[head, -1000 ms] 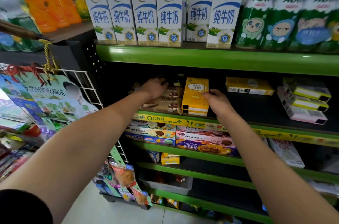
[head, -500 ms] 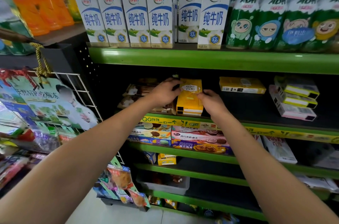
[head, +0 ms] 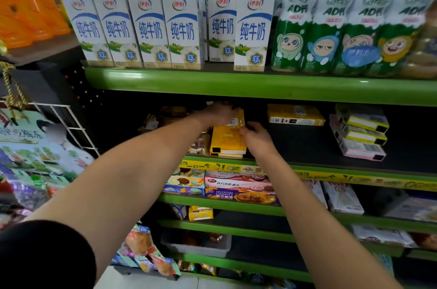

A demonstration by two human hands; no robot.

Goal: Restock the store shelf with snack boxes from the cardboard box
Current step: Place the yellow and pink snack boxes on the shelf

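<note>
At frame centre, the stack of yellow snack boxes (head: 227,139) on the green shelf (head: 260,86) is gripped at its top by the left hand (head: 221,112) and pinched at its right edge by the right hand (head: 256,136). The edges should be squared flush, clear of the brown packets (head: 198,143) alongside.

We count six milk cartons (head: 165,31), four green drink bottles (head: 345,19), two hands (head: 256,137), one flat yellow box (head: 295,115), and perhaps three stacked yellow boxes (head: 227,141), though blurred.
</note>
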